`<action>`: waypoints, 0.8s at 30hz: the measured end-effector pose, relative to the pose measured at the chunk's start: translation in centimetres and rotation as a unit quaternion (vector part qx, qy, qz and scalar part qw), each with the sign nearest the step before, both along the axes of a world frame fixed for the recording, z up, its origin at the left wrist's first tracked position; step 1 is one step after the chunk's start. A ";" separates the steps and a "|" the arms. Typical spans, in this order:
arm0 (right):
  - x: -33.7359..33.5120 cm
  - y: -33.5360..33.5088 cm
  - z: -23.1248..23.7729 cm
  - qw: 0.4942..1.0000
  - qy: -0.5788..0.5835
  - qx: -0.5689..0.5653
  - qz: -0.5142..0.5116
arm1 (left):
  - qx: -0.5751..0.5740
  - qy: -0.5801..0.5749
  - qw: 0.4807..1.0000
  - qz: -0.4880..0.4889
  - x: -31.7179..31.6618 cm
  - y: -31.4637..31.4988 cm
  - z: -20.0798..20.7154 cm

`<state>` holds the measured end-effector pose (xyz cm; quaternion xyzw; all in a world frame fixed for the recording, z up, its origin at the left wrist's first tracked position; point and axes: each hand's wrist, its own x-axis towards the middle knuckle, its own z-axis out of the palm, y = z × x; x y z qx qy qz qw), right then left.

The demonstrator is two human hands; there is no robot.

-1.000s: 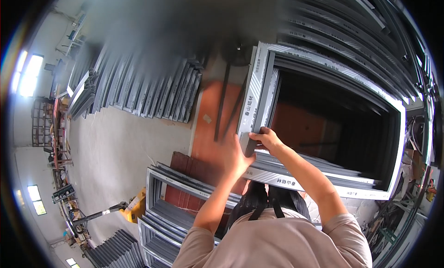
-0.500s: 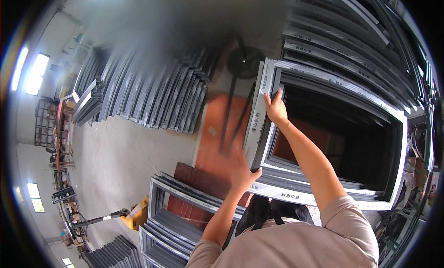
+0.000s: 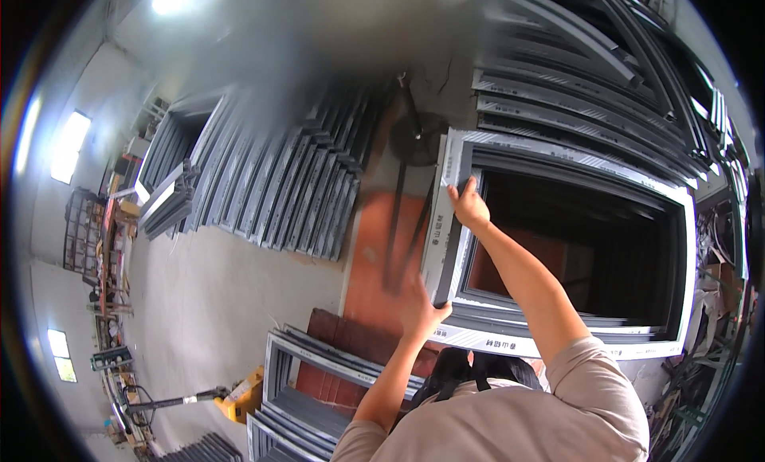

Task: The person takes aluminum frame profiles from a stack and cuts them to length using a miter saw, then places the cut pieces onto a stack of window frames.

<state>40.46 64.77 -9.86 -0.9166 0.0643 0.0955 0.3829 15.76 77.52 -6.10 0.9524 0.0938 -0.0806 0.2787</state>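
Observation:
A large dark grey window frame [image 3: 558,348], edged with pale printed film, stands in front of me at the right, with more frames lined up behind it. My right hand [image 3: 470,206] is on the inner side of its left bar, thumb and a finger reaching over the edge. Lower down, my left hand [image 3: 421,312] grips the near left corner from outside, its thumb over the top and the other fingers partly blurred and out of sight past the bar.
More window frames [image 3: 279,183] stand in a long row at the left. Another stack [image 3: 319,350] rests near my left forearm, beside a yellow pallet truck [image 3: 241,394]. Long profiles [image 3: 574,32] lie at the upper right. A round black base [image 3: 418,139] sits beyond the orange board [image 3: 374,287].
The view has shifted, so the surroundings sit slightly lower. Both hands keep their places on the window frame, which has hardly moved relative to them.

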 end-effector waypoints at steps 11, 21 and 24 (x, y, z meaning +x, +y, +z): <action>-22.7 -7.7 1.5 0.973 -0.019 -0.082 0.215 | -0.028 -0.091 0.995 -0.021 -1.1 1.0 -3.1; -31.3 -23.7 6.9 0.981 -0.030 -0.189 -0.015 | -0.083 -0.032 0.996 0.026 -0.5 1.8 -4.9; -27.3 -29.4 12.1 0.969 -0.166 -0.171 -0.059 | -0.086 -0.035 0.995 0.026 -0.6 2.2 -5.5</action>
